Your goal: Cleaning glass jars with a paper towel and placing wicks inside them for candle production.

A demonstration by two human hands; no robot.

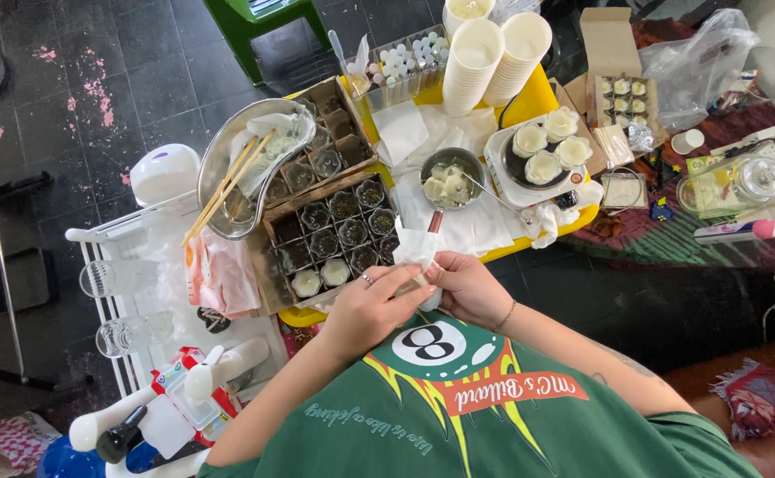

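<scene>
Left hand and right hand brought together just above the chest, at the near edge of the yellow table. Both closed around a small glass jar, mostly hidden by the fingers; a white tissue bunched over its top and pinched between the fingertips. Ring on a left finger, thin bracelet at the right wrist.

Directly beyond the hands: a cardboard divider box of small glass jars, two of them in the nearest row filled with pale wax, the rest dark and unfilled. Behind it, a second divider box partly covered by a metal tray carrying wooden chopsticks and crumpled tissue.

At table centre: a small metal pot of pale wax lumps, its handle pointing toward the hands, resting on white paper. To its right, a white hotplate bearing three wax-filled cups. At the far edge, two leaning stacks of white paper cups. On the right, beyond the table, an open carton of small candles.
</scene>
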